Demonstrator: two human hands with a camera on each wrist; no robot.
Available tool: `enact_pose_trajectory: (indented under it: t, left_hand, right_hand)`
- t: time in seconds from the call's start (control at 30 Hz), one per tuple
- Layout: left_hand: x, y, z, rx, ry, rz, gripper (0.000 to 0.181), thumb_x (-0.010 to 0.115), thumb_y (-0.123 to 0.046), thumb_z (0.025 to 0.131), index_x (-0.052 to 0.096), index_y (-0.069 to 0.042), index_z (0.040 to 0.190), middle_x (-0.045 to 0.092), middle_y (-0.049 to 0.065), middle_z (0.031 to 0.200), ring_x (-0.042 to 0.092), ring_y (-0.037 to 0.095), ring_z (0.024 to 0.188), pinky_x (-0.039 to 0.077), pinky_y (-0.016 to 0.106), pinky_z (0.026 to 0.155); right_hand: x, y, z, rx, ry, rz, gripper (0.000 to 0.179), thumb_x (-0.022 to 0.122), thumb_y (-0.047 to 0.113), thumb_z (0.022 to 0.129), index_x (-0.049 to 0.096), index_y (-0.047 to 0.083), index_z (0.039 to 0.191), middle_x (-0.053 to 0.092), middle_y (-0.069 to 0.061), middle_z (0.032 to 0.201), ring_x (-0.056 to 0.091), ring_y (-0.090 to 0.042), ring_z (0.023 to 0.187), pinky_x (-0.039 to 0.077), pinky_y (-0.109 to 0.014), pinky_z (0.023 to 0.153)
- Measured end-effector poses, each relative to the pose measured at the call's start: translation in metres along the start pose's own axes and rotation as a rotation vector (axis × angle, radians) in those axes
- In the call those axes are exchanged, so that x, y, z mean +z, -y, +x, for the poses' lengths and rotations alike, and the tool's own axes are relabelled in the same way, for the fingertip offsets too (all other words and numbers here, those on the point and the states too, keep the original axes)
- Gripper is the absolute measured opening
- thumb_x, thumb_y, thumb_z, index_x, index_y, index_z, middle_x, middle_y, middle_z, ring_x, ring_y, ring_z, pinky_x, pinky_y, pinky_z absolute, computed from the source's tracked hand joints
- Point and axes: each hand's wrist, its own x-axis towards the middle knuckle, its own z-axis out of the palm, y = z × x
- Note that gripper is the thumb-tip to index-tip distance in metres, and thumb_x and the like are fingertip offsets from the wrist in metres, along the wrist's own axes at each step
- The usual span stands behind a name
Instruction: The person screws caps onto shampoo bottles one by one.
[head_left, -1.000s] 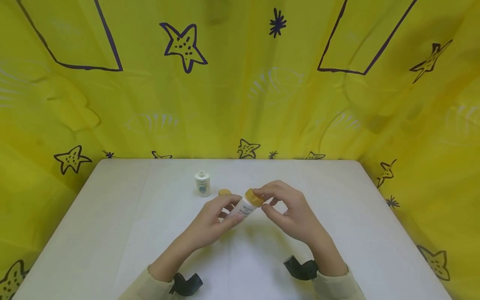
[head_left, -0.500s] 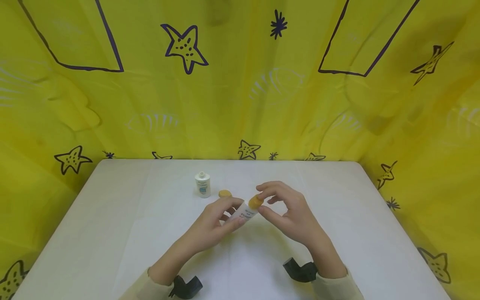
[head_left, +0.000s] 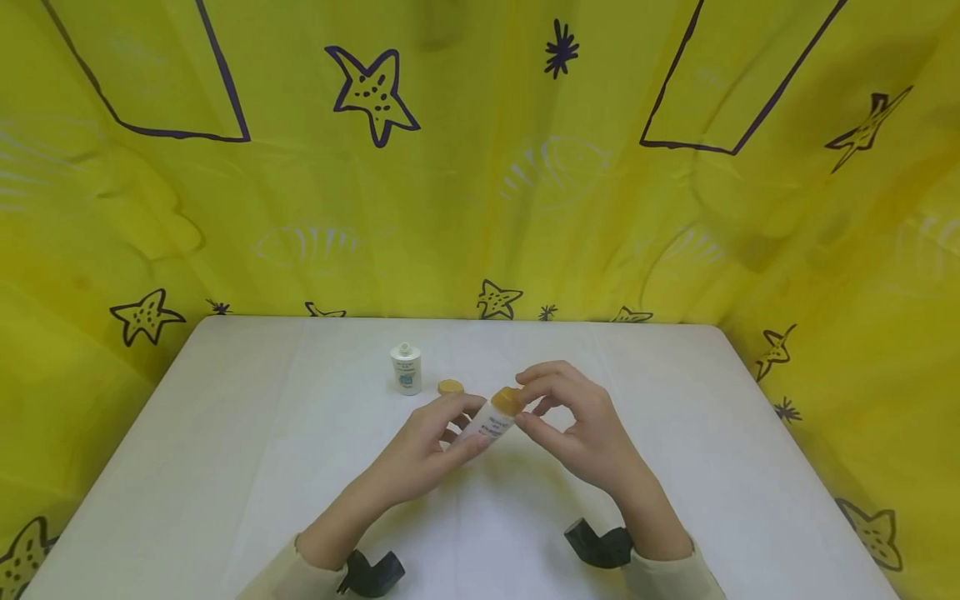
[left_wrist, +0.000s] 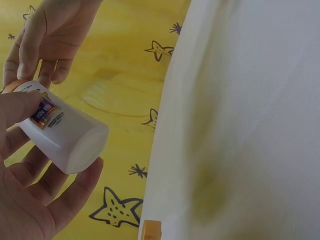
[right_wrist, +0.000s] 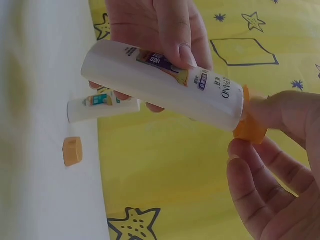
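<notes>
A white bottle with a printed label is held tilted above the table, its orange cap toward the right hand. My left hand grips the bottle's body, thumb on the label side and fingers beneath. With thumb and fingers, my right hand pinches the cap at the bottle's top end. In the left wrist view the bottle's base faces the camera, and the cap is mostly hidden.
A second white bottle stands upright without a cap at the back of the white table. A loose orange cap lies beside it. Behind hangs a yellow curtain with sea drawings.
The right fingers have shifted around the cap, and the cap's tilt has varied slightly. The left hand keeps its hold on the bottle. The other bottle and the loose cap stay put.
</notes>
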Motion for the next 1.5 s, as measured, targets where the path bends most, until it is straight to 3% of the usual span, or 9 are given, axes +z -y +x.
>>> enact_pose_trajectory:
  t: [0.3,0.57,0.9,1.2,1.5]
  left_hand:
    - [-0.0017,0.0027,0.0001,0.018,-0.018,0.004,0.033,0.065,-0.031,0.098,0.059,-0.02,0.129,0.065,-0.006,0.115,0.063,0.016,0.099,0.057,0.03,0.08]
    - [-0.0019,0.0033,0.0003,0.024,-0.005,-0.002,0.033,0.064,-0.033,0.098,0.059,-0.022,0.129,0.065,-0.006,0.115,0.064,0.015,0.099,0.057,0.031,0.081]
    - [-0.0002,0.0028,0.0008,0.018,0.015,0.005,0.033,0.063,-0.033,0.099,0.059,-0.022,0.129,0.065,-0.008,0.118,0.064,0.013,0.099,0.057,0.029,0.081]
    - [-0.0002,0.0032,0.0008,0.035,0.016,0.001,0.031,0.063,-0.033,0.099,0.059,-0.02,0.127,0.065,-0.006,0.116,0.064,0.016,0.099,0.058,0.029,0.08]
    - [-0.0015,0.0029,0.0007,0.011,0.01,0.006,0.032,0.064,-0.032,0.098,0.059,-0.022,0.128,0.064,-0.012,0.117,0.064,0.014,0.099,0.057,0.028,0.08]
  right_hand:
    - [0.001,-0.003,0.0003,-0.065,0.007,0.027,0.034,0.071,-0.008,0.083,0.072,0.014,0.108,0.068,-0.003,0.115,0.065,-0.014,0.098,0.057,-0.022,0.072]
    - [0.0006,-0.002,0.0007,-0.056,0.016,0.005,0.032,0.074,-0.003,0.084,0.072,0.016,0.11,0.066,0.002,0.112,0.064,-0.013,0.1,0.057,-0.026,0.076]
    - [0.0018,-0.0036,0.0009,-0.066,-0.005,-0.017,0.026,0.079,0.004,0.083,0.071,0.018,0.103,0.068,-0.001,0.121,0.064,-0.021,0.115,0.05,-0.027,0.1]
    - [0.0027,-0.0042,0.002,-0.072,-0.003,0.003,0.023,0.079,0.005,0.083,0.07,0.018,0.1,0.07,0.001,0.111,0.065,-0.014,0.102,0.056,-0.027,0.077]
    - [0.0029,-0.0037,0.0012,-0.056,0.022,0.014,0.031,0.078,0.003,0.083,0.071,0.015,0.111,0.068,0.0,0.116,0.065,-0.012,0.097,0.057,-0.026,0.075]
